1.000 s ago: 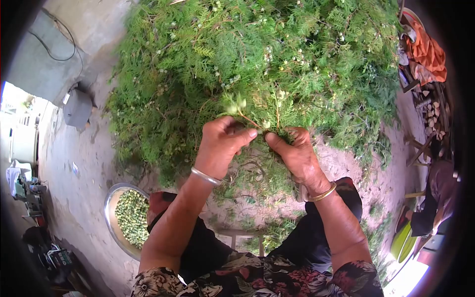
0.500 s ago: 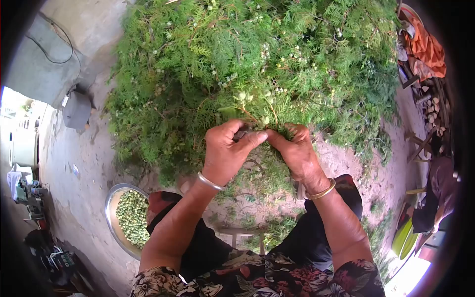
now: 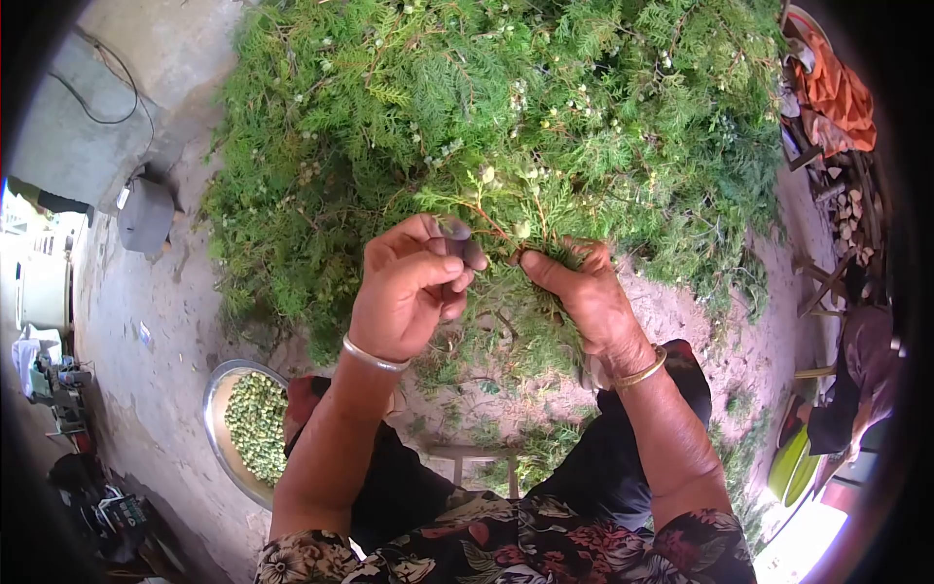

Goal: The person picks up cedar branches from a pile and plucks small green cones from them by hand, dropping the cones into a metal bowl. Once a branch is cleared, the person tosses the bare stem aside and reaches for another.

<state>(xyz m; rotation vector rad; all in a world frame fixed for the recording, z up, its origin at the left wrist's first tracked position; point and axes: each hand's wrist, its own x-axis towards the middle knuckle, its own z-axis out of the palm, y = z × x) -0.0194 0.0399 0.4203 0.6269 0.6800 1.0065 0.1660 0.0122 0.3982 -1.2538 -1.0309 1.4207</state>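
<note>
My right hand (image 3: 592, 297) is closed around the stems of a green cypress-like sprig (image 3: 494, 226), whose pale round cones stand out above the thumb. Just left of that sprig is my left hand (image 3: 404, 287), its fingers curled inward with dark-stained tips and the thumb near them. Whatever lies in those fingers, if anything, is hidden. Beyond both hands spreads a large heap of leafy cypress-like branches (image 3: 389, 127) dotted with small pale cones. To the left of my knee, a metal basin (image 3: 215, 438) holds many picked green cones (image 3: 255, 428).
Fallen green bits litter the ground (image 3: 681, 311) between and around my legs. A grey bucket-like container (image 3: 148, 216) stands at the left. Chopped firewood (image 3: 851, 216) and an orange cloth (image 3: 837, 92) lie along the right side.
My left hand has drawn back to the left, away from the sprig, and turned, with its fingers curled. My right hand keeps its hold on the sprig almost in place.
</note>
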